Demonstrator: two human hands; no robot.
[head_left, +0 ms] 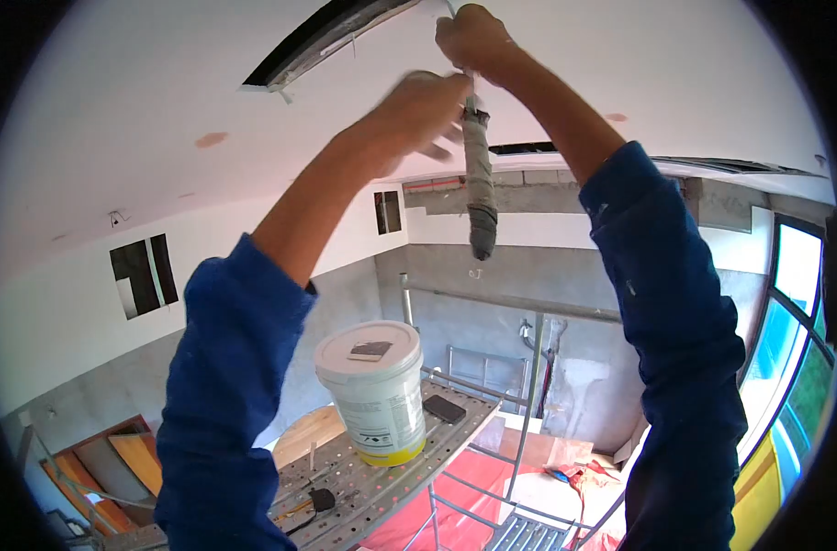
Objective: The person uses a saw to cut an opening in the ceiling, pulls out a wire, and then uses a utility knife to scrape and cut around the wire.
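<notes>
High up by the ceiling, my right hand [473,41] is closed in a fist around a thin pale cord, which shows just above and below the fist. My left hand [418,110] is just below it, smeared by motion, with its fingertips close to the cord. Under both hands hangs a long grey wrapped bundle [479,174], its lower end bound in darker tape. What is inside the wrapping is hidden. Blue sleeves cover both forearms up to near the wrists.
A lidded white bucket [372,395] stands on a perforated metal scaffold platform [464,432]. Beside it lie a dark phone [444,409] and a small black item [322,500]. Scaffold rails [519,308] stand beyond. A long dark slot [317,41] cuts the ceiling; windows [795,321] are at right.
</notes>
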